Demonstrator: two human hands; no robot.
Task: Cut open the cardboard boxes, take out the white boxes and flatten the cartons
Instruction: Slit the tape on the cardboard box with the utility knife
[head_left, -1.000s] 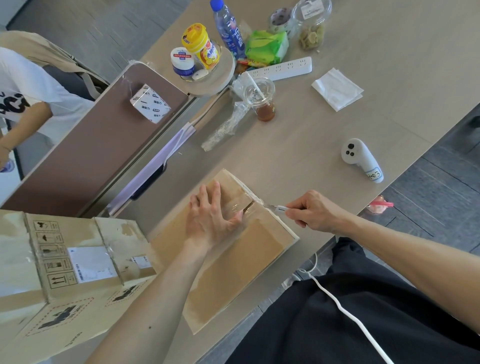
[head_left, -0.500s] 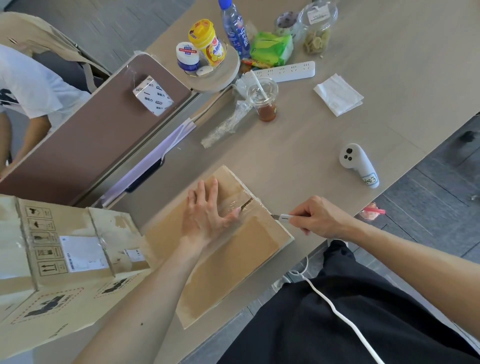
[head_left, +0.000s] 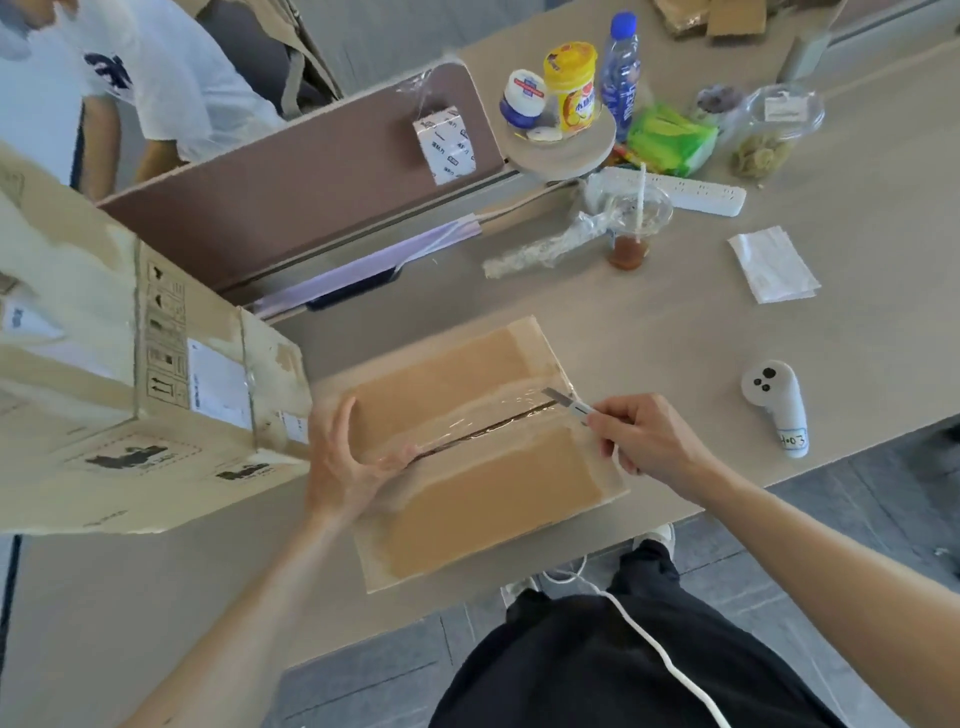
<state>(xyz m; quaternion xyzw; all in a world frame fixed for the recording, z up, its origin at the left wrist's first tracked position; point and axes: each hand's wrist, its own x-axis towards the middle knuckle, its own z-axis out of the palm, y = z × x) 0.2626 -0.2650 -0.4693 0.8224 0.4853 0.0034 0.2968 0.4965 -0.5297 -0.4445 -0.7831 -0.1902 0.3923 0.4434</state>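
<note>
The left hand (head_left: 353, 462), fingers straight, presses the left end of the brown taped cardboard box (head_left: 493, 488); the right hand (head_left: 649, 441) keeps its grip clamped on a slim white utility knife (head_left: 574, 406) at the box's seam.

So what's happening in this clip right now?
A person is cutting the tape on a box on the table. The right hand holds a knife with its blade at the seam's right end; the left hand presses on the box's left end. The seam shows a dark slit, but the flaps are down. A bigger carton lies to the left.

White controller (head_left: 774, 402), napkin (head_left: 774, 265), perhaps iced tea (head_left: 630, 249)
</note>
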